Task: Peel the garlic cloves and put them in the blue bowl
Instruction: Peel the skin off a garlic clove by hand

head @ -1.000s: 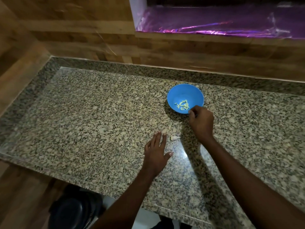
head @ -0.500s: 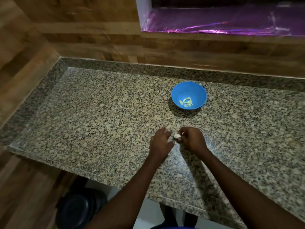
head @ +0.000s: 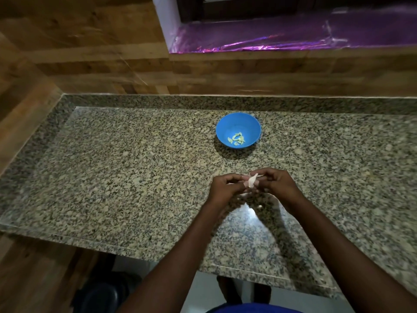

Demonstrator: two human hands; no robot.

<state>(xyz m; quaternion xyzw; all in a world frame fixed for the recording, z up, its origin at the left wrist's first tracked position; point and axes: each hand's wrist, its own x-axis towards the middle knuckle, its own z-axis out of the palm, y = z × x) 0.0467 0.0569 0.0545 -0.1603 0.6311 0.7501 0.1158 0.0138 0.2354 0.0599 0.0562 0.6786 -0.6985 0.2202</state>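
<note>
A blue bowl (head: pixel 238 130) stands on the granite counter (head: pixel 126 172) and holds several peeled, pale green garlic cloves (head: pixel 236 140). Nearer to me, above the counter, both hands meet around one pale unpeeled garlic clove (head: pixel 251 181). My left hand (head: pixel 225 188) pinches it from the left with curled fingers. My right hand (head: pixel 276 182) pinches it from the right. Part of the clove is hidden by the fingers.
The counter has a wooden wall on the left and at the back, with a purple foil-lined ledge (head: pixel 293 39) above. Its front edge runs below my forearms. A dark round object (head: pixel 101 297) sits on the floor below.
My right hand came back from the bowl to the clove on the counter. Both hands then picked the clove up and now hold it together above the surface.
</note>
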